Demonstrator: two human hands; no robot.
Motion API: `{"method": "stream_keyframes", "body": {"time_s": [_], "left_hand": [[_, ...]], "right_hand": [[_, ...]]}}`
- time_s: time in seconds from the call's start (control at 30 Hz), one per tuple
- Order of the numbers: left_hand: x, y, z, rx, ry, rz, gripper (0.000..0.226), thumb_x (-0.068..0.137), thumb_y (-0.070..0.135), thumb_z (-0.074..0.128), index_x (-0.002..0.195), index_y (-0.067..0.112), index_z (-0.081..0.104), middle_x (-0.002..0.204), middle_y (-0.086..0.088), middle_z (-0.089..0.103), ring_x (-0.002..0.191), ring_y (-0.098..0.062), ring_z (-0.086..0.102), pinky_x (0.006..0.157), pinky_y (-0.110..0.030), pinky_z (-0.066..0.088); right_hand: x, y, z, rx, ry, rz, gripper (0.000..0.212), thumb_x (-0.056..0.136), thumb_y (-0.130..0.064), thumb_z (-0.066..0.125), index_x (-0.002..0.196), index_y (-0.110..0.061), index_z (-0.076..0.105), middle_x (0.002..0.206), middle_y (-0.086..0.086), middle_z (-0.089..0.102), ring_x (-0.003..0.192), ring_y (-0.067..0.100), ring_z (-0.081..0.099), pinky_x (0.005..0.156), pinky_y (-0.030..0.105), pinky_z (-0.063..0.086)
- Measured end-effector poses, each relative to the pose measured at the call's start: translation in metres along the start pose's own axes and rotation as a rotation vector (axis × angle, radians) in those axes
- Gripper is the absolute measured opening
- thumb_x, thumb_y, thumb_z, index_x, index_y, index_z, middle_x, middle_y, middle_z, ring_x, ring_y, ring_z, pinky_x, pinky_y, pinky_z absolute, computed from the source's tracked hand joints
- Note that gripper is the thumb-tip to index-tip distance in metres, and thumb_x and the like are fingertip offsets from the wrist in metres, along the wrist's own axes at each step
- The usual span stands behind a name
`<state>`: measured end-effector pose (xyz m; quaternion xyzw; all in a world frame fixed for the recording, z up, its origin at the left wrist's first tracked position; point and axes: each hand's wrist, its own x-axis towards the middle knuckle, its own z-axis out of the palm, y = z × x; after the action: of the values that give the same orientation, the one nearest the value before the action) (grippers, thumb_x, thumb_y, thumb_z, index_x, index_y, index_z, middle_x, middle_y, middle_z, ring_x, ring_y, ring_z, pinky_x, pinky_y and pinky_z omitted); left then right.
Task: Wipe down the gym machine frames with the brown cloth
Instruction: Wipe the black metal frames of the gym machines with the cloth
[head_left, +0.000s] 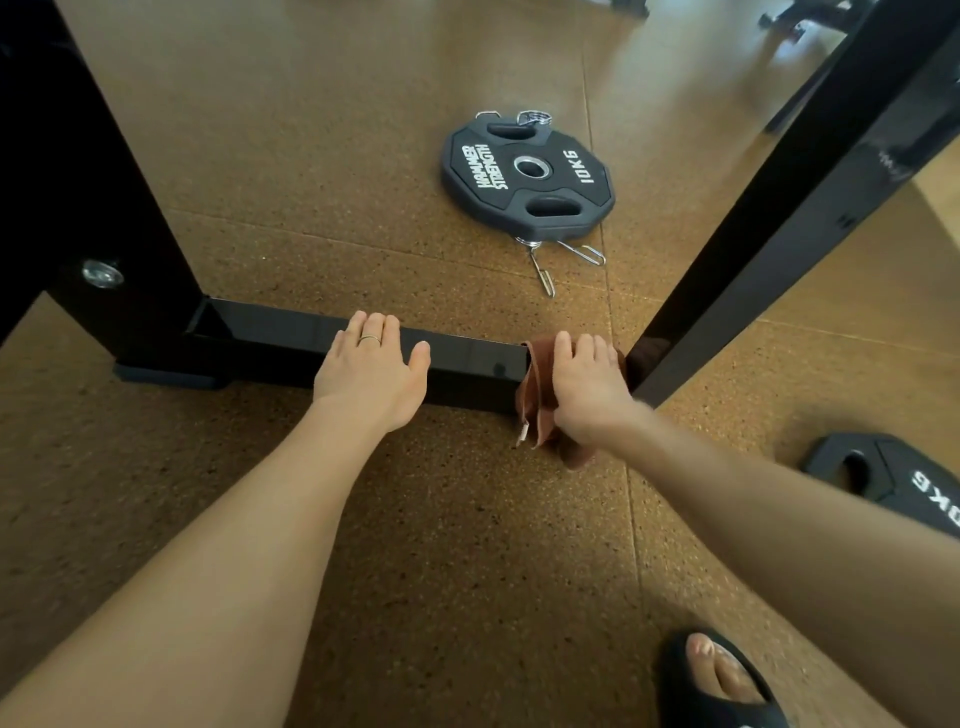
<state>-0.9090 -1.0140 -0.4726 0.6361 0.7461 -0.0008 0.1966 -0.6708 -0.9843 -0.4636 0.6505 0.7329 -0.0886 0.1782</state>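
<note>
A speckled brown cork-like floor (467, 545) fills the frame. On it stands a glossy black steel machine frame (291, 343): a wide upright in the upper left, a slanted post running from the upper right corner down to the centre right, and a low horizontal crossbar joining them across the middle. Above centre lies a flat black rubber weight plate marked 10 KG (527, 182), with a silver spring collar clip (550, 257) just below it. A second black plate (893, 480) is cut off at the right edge.

The left hand (371, 374) rests flat on the crossbar, fingers straight and relaxed, holding nothing; a thin ring (369, 339) sits on one finger. The right hand (584, 387) presses the brown cloth (537, 410) onto the crossbar's right end, fingers curved over it, beside the slanted post; loose cloth hangs below the hand. At lower right, a foot in a black slide sandal (719, 686).
</note>
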Motion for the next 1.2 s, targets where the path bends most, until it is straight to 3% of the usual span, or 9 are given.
{"method": "stream_keyframes", "body": {"time_s": [0.13,0.27,0.37,0.57,0.7,0.83,0.97,1.07,1.2], "left_hand": [[0.001,0.000,-0.001,-0.008,-0.016,0.006,0.067,0.106,0.054,0.017,0.161,0.015,0.013,0.169,-0.005,0.009,0.156,-0.021,0.000,0.124,-0.040,0.003],[0.000,0.001,0.000,0.010,-0.023,0.006,0.069,0.106,0.054,0.018,0.161,0.014,0.012,0.169,-0.005,0.009,0.156,-0.022,-0.001,0.124,-0.041,0.003],[-0.002,0.000,-0.002,0.007,-0.026,0.013,0.069,0.106,0.054,0.018,0.161,0.014,0.011,0.169,-0.006,0.009,0.156,-0.023,-0.001,0.124,-0.041,0.003],[-0.002,-0.002,-0.009,0.022,-0.059,0.020,0.069,0.106,0.055,0.016,0.162,0.015,0.009,0.169,-0.005,0.006,0.156,-0.022,-0.001,0.124,-0.041,0.004],[-0.006,0.000,-0.018,0.080,-0.120,0.020,0.072,0.104,0.060,0.012,0.162,0.017,0.006,0.169,-0.003,0.002,0.156,-0.021,-0.001,0.124,-0.041,0.007],[-0.023,0.010,-0.027,0.188,-0.135,0.044,0.076,0.102,0.063,0.009,0.162,0.015,0.007,0.169,-0.006,0.003,0.156,-0.022,0.003,0.125,-0.040,0.008],[-0.049,0.039,-0.038,0.219,-0.095,0.174,0.073,0.104,0.059,0.011,0.161,0.015,0.007,0.169,-0.005,0.006,0.155,-0.021,0.007,0.124,-0.038,0.009],[-0.057,0.072,-0.057,0.066,-0.135,0.241,0.071,0.105,0.058,0.012,0.162,0.015,0.006,0.169,-0.005,0.005,0.155,-0.020,0.007,0.126,-0.038,0.008],[-0.065,0.118,-0.089,-0.225,-0.121,0.283,0.070,0.105,0.057,0.018,0.162,0.017,0.010,0.168,-0.003,0.012,0.155,-0.019,0.013,0.125,-0.040,0.012]], "right_hand": [[0.014,0.008,-0.026,0.118,-0.160,0.001,0.079,0.085,-0.006,0.073,0.149,-0.013,0.027,0.145,0.017,0.041,0.138,0.039,0.036,0.115,0.048,0.035],[-0.029,-0.004,0.017,0.114,0.178,0.049,0.103,0.089,-0.014,0.076,0.161,-0.009,0.002,0.165,0.022,0.009,0.156,0.041,0.004,0.128,0.050,0.011],[-0.041,-0.007,0.028,0.076,0.149,0.057,0.105,0.094,-0.014,0.070,0.161,-0.008,-0.010,0.167,0.024,-0.013,0.156,0.041,-0.012,0.128,0.050,0.005],[0.005,0.015,-0.024,0.054,-0.138,-0.031,0.100,0.091,-0.006,0.068,0.163,-0.013,0.000,0.158,0.020,0.029,0.148,0.039,0.026,0.122,0.047,0.028],[-0.029,0.001,0.001,0.044,0.084,0.016,0.117,0.081,-0.011,0.085,0.162,-0.007,0.001,0.165,0.024,0.016,0.155,0.040,0.013,0.126,0.048,0.021],[-0.050,0.008,0.011,0.026,0.170,-0.022,0.099,0.091,-0.011,0.075,0.163,-0.006,0.006,0.168,0.022,0.014,0.156,0.035,0.016,0.124,0.042,0.027],[-0.063,0.021,-0.006,0.301,0.242,-0.016,0.055,0.095,0.002,0.061,0.147,-0.015,0.050,0.141,0.008,0.058,0.131,0.031,0.057,0.107,0.039,0.049],[-0.074,0.035,-0.018,0.678,0.187,0.115,0.056,0.097,0.005,0.046,0.143,-0.025,0.059,0.133,0.003,0.066,0.122,0.026,0.063,0.098,0.035,0.055],[-0.089,0.058,-0.022,1.348,0.136,0.377,0.037,0.102,-0.007,0.049,0.133,-0.020,0.064,0.114,0.008,0.072,0.105,0.033,0.069,0.056,0.030,0.054]]}}
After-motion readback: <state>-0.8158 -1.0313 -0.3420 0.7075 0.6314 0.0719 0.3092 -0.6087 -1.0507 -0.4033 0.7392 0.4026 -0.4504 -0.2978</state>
